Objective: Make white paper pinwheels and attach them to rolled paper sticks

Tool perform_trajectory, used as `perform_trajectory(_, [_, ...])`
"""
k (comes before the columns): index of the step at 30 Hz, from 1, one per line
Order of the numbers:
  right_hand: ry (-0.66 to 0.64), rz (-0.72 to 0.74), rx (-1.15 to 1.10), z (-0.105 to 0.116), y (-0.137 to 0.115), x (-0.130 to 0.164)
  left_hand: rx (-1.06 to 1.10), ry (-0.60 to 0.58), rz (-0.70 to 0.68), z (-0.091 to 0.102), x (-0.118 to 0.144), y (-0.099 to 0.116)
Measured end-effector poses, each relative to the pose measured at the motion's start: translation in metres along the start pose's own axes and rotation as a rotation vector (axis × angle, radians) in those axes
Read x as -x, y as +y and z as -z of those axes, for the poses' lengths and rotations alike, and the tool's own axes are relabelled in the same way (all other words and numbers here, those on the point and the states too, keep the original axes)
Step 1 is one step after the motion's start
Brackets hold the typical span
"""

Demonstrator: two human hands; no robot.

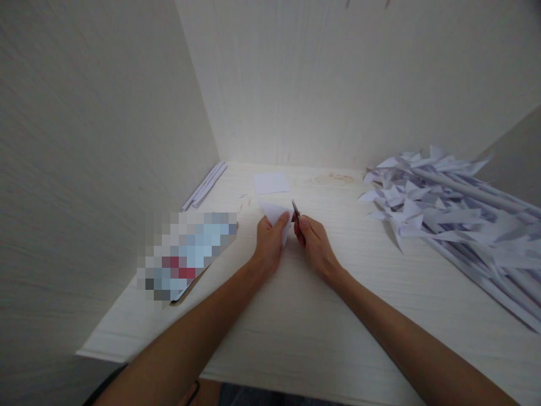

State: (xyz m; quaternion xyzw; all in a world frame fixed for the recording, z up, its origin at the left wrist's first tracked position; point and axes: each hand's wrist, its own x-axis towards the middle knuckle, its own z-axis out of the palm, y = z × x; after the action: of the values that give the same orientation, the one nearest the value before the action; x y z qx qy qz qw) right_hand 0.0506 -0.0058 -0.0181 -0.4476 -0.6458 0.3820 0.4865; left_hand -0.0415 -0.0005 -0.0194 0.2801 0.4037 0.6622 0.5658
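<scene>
My left hand (270, 242) pinches a folded piece of white paper (273, 211), thumb on top, above the middle of the table. Close beside it on the right, my right hand (313, 239) is closed around a small pair of scissors (295, 207). The metal tip points up and away from me, near the paper's right edge. Most of the scissors' handles lie hidden in my fingers. Just beyond my hands a flat white paper sheet (271, 183) lies on the table.
On the right, white paper pinwheels (406, 208) on rolled paper sticks (473, 262) lie heaped. Several thin paper rolls (205, 186) rest against the left wall. A blurred phone-like device (198, 254) sits left of my hands. Walls enclose the white table (274, 332) at left and back.
</scene>
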Motion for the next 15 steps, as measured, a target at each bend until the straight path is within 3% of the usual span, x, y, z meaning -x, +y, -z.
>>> perform_trajectory(9, [0.089,-0.088,-0.268,0.0013,0.0069,-0.0034,0.001,0.006,0.070,-0.0006,0.0022,0.0060])
perform_trajectory(15, [0.058,-0.108,-0.434,0.0054,0.0109,-0.0070,0.040,-0.007,0.104,-0.0001,0.0006,0.0073])
